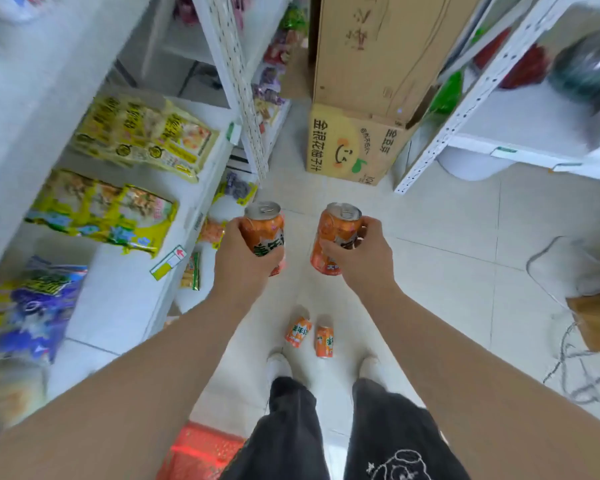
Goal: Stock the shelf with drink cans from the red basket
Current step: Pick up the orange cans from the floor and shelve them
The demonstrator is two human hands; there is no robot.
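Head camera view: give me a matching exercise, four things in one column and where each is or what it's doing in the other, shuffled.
1. red basket
2. two loose cans
3. yellow cardboard box
4. left hand

A. grips an orange can
B. floor, far ahead, under a taller carton
C. floor, just ahead of the shoes
D. bottom edge, beside the left leg

Pairs: 1-D, 2-C, 3-B, 4-A
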